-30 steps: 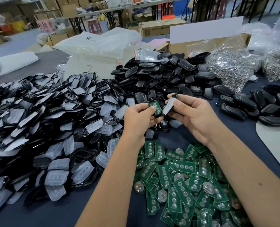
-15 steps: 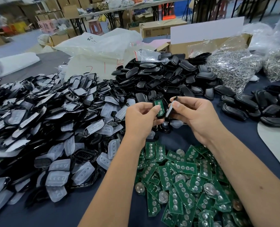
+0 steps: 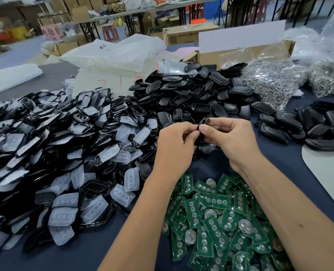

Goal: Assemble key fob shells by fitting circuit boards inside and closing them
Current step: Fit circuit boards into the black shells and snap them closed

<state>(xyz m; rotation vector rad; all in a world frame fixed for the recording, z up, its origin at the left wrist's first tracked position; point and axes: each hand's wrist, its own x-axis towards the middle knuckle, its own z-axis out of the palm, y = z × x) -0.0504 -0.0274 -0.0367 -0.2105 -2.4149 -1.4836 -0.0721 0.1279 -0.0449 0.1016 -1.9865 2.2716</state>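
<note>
Over a dark blue table (image 3: 279,114), I have both hands raised and pressed together around one black key fob shell (image 3: 203,122), which sits between them, edge-on to the head camera. My left hand (image 3: 175,142) curls its fingers and thumb round the shell's near side; my right hand (image 3: 232,136) pinches it from the other side, thumb tip laid against the top of the seam. I cannot tell whether a circuit board is inside, since the fingers cover most of the shell. Directly below my wrists, between my forearms, lies a heap of green circuit boards (image 3: 217,218), some with round silver coin cells showing. Out beyond my left hand spreads a wide pile of black shell frames with translucent button pads (image 3: 64,153). Just past my fingertips rises a mound of black shell backs (image 3: 191,94), and a smaller group of closed black fobs (image 3: 306,126) sits off my right hand. Farther beyond the right hand, clear bags of metal rings (image 3: 273,81) rest near an open cardboard box (image 3: 240,53), with folded white plastic bags (image 3: 113,61) beyond the left.
</note>
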